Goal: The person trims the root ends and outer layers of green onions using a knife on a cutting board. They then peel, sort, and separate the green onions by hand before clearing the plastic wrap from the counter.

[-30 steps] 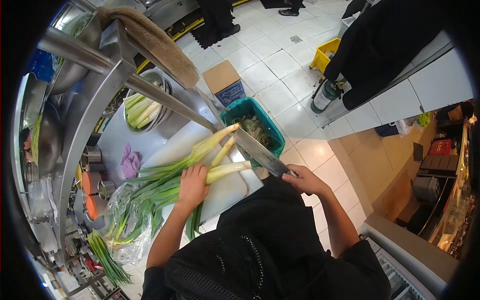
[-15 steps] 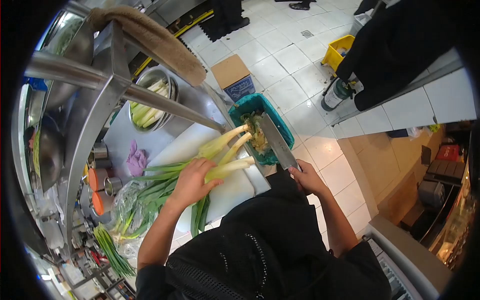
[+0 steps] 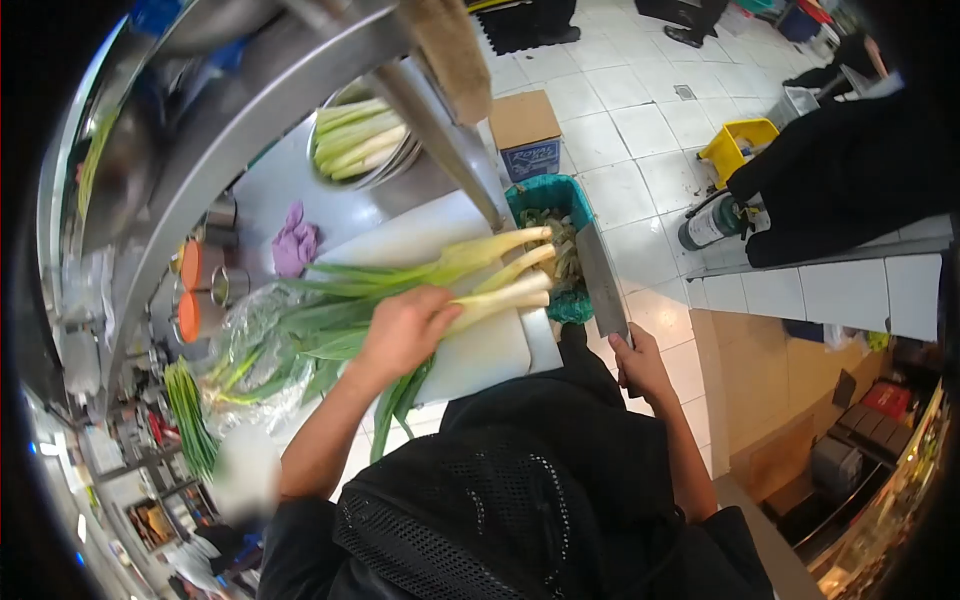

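Observation:
Several leeks [image 3: 430,272] lie across a white cutting board [image 3: 487,352], their pale root ends pointing right past its edge. My left hand [image 3: 408,332] is closed over the nearest leeks, around where green turns to white. In my right hand [image 3: 643,365] is the handle of a large cleaver [image 3: 603,285]. Its wide blade points away from me, beside the bin and apart from the leeks. The leaves trail left over a clear plastic bag [image 3: 255,350].
A green-lined bin [image 3: 572,205] with scraps stands beyond the board's right edge, near a cardboard box [image 3: 526,125]. A bowl of cut leeks [image 3: 355,150] and a purple cloth [image 3: 295,240] are on the steel table. A metal rail [image 3: 430,120] crosses above. Another person's legs [image 3: 550,20] show far off.
The view has shifted, so the table and bin appear farther right. The cleaver has moved away from the leek ends to beside the bin. My left hand remains on the leeks.

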The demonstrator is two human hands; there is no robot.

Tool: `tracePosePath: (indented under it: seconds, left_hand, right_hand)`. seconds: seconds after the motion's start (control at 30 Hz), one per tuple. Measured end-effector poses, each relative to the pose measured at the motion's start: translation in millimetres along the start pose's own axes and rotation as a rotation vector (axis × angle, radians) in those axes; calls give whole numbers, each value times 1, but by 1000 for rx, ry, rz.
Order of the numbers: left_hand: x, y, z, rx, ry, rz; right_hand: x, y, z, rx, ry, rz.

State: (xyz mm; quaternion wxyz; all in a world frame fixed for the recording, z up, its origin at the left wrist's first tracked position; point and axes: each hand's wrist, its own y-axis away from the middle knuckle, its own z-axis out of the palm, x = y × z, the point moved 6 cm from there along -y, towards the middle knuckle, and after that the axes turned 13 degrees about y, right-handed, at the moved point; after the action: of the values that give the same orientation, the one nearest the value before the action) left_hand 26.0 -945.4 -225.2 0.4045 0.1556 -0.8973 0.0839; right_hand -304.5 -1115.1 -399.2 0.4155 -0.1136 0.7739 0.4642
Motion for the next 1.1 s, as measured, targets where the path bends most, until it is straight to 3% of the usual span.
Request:
tracePosePath:
  seconds: [0.2,0.27,0.5,0.67,0.8,0.87,0.93,1.0,1.1]
  left_hand:
    - [-44,49,97,-176,16,-261]
    - [-35,70,89,46,-86,32]
    - [-58,150,18,68,-249,67]
    - [-96,193,19,75,-233,126]
    - [-82,171,37,232,-102,100]
    - [-82,158,54,221,-107,75]
    - [-85,148,74,164,-147,19]
    - [-84,139,81,179,-131,46]
    - [-84,137,82,158,-131,86]
  right_hand:
    - [-9,41,12,113,12,24]
    - [0,61,19,132,43,51]
    - [0,113,52,261,100,71]
    - [26,138,72,374,206,39]
    - [17,167,85,475,302,-260]
    - [53,179,87,500,604,-281]
    - [-5,176,100,166,742,-118]
    - [-31,178,110,164,776,-160]
    - [-47,176,125,154,864,-49]
